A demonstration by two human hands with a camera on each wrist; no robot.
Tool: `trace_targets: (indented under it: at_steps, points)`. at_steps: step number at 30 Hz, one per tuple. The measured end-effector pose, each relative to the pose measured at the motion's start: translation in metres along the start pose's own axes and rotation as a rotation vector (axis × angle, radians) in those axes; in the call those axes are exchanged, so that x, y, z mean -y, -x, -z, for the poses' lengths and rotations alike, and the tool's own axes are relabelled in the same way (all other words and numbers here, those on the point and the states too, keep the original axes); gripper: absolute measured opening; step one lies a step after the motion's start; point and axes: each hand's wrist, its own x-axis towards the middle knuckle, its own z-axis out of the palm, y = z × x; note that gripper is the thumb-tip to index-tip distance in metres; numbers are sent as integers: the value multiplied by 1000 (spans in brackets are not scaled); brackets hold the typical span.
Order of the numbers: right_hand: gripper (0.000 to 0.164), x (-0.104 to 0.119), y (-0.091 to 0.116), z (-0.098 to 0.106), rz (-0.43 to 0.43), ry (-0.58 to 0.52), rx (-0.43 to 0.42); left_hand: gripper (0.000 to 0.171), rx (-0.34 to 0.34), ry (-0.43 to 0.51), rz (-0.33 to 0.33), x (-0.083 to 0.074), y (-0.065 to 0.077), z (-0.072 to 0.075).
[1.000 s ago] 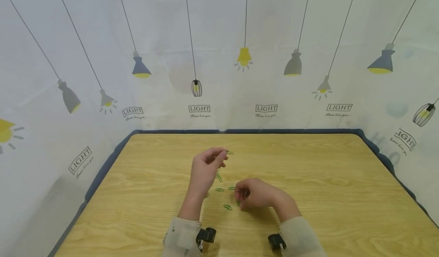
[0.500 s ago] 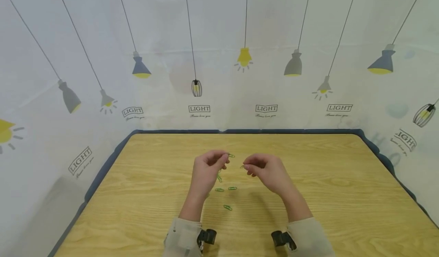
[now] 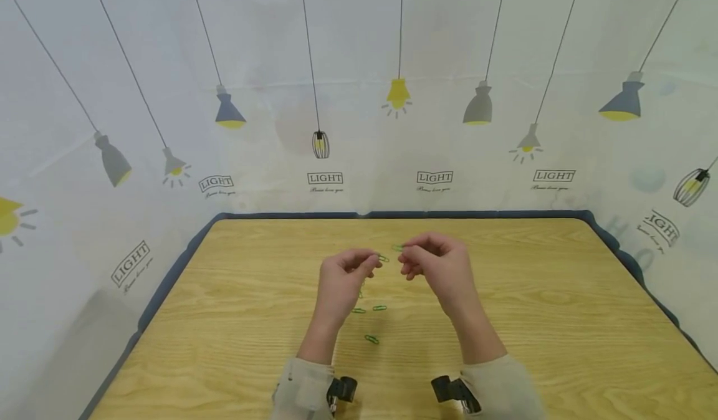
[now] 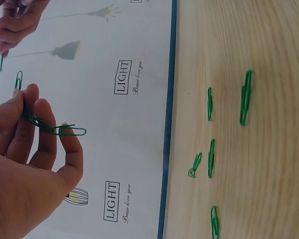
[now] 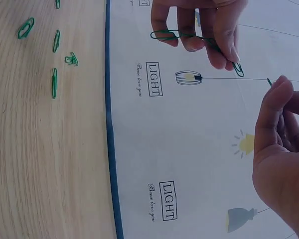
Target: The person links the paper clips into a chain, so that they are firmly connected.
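My left hand (image 3: pixel 344 280) pinches a short chain of linked green paper clips (image 4: pixel 70 131) between thumb and index finger. One end clip (image 4: pixel 19 79) sticks up past the fingertips, and the rest trails across the other fingers. To its right, at about the same height, my right hand (image 3: pixel 445 267) pinches a single green paper clip (image 3: pixel 397 248) by one end. That clip points toward the left hand, with a small gap between it and the chain. Both hands are raised above the table. Part of the chain is hidden behind the left fingers.
Several loose green paper clips lie on the wooden table (image 3: pixel 252 320) below the hands, among them one nearer clip (image 3: pixel 372 339) and another (image 3: pixel 379 308). A white printed sheet (image 3: pixel 359 52) stands around the table behind its dark blue edging (image 3: pixel 449 214).
My right hand has risen from the table with a paper clip and come up beside the left hand. My left hand has shifted slightly right, still holding the chain.
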Motion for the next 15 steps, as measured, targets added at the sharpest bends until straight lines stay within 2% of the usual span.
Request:
trace_targets:
  at_steps: [7,15]
  points:
    - [15,-8,-2,-11,-19,29,8,14,-10,-8,-4,-1,1,1]
    - [16,-7,-2,-18,-51,43,20,14,-11,-21,-20,-1,2,2]
